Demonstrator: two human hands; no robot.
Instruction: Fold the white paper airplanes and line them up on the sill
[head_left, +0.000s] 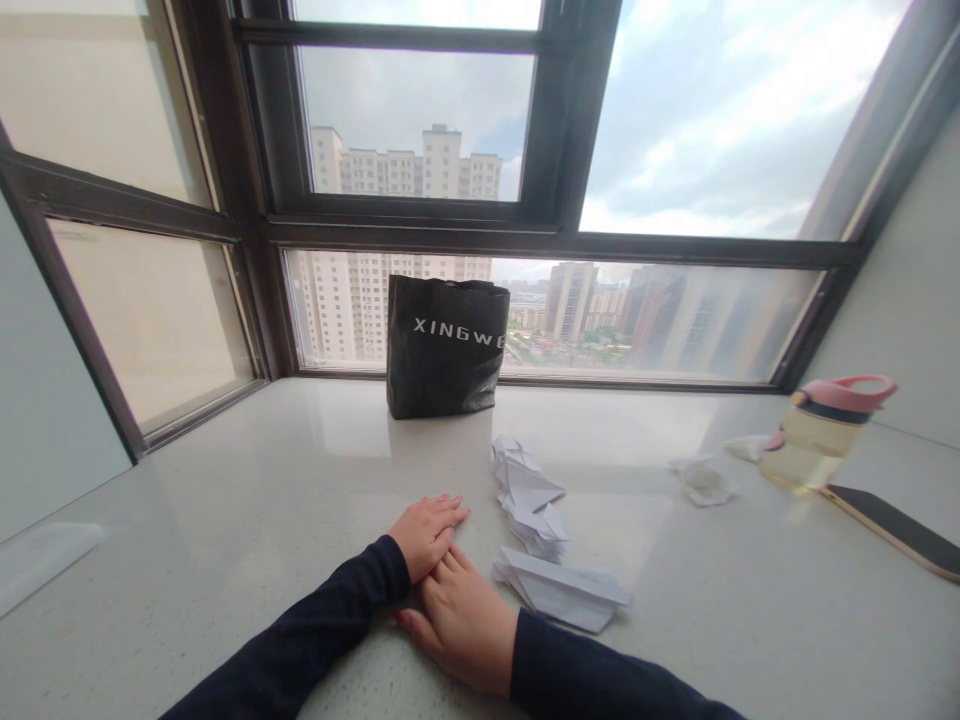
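Note:
My left hand point(427, 535) lies on the white speckled sill, fingers extended toward the right and holding nothing. Touching it from below is my right hand point(466, 617), also flat, its fingertips partly hidden at the left hand and its thumb out to the left. Just right of both hands, folded white papers point(531, 487) form an uneven column, with a longer folded paper point(566, 590) nearest me. Beyond the hands a black bag point(446, 350) with white lettering stands upright by the window.
At the right are a bottle point(814, 440) with a pink lid, a dark phone point(900, 528) lying flat and a crumpled white tissue point(703, 481). A translucent white object point(45, 560) lies at the far left. Dark window frames point(420, 237) bound the sill behind.

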